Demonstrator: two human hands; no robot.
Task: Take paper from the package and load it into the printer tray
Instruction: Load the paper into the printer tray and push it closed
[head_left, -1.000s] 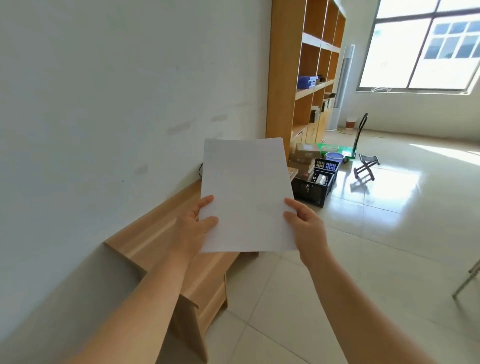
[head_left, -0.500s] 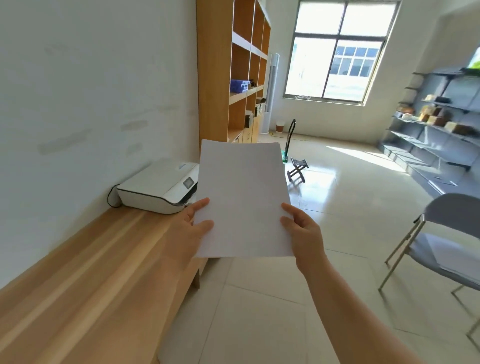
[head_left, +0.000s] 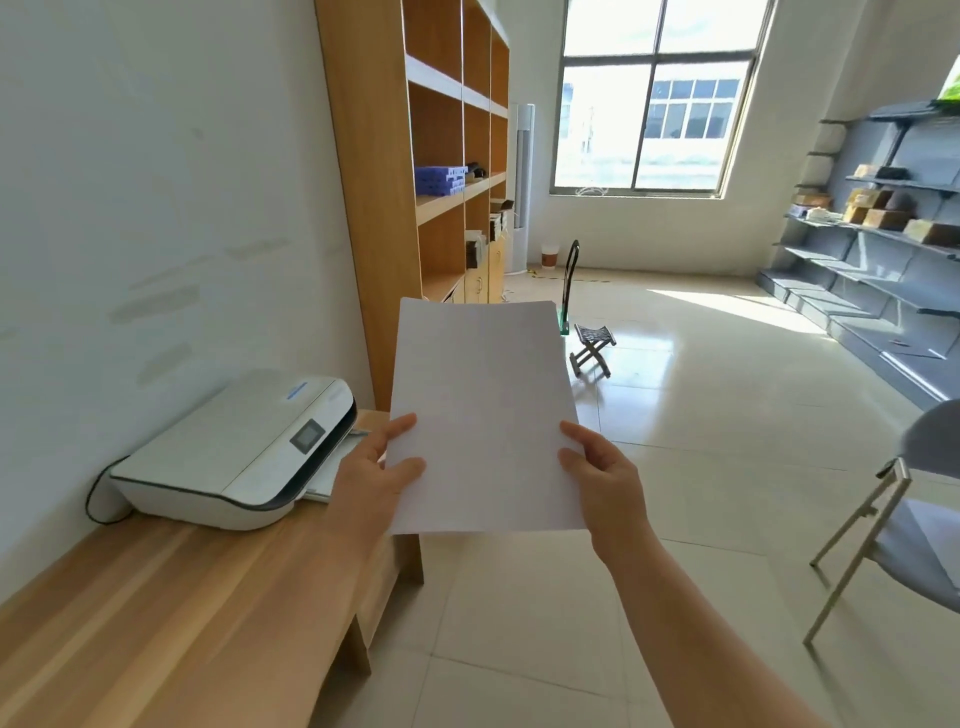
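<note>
A thin stack of white paper (head_left: 483, 410) is held upright in front of me, over the floor just off the bench's right end. My left hand (head_left: 371, 480) pinches its lower left edge and my right hand (head_left: 602, 480) pinches its lower right edge. A white printer (head_left: 234, 447) sits on the wooden bench (head_left: 171, 618) to the left, against the wall. Its paper tray (head_left: 337, 465) sticks out of the front, partly hidden behind my left hand. The paper package is out of view.
A tall wooden bookshelf (head_left: 415, 171) stands behind the printer. A grey folding chair (head_left: 904, 525) is at the right edge. A small folding stool (head_left: 592, 348) and a hand cart (head_left: 569, 280) stand on the tiled floor beyond the paper. Grey racks (head_left: 883, 244) line the right wall.
My view has swung right and moved along the bench, bringing the printer into sight and closer. Both hands keep the same hold on the paper.
</note>
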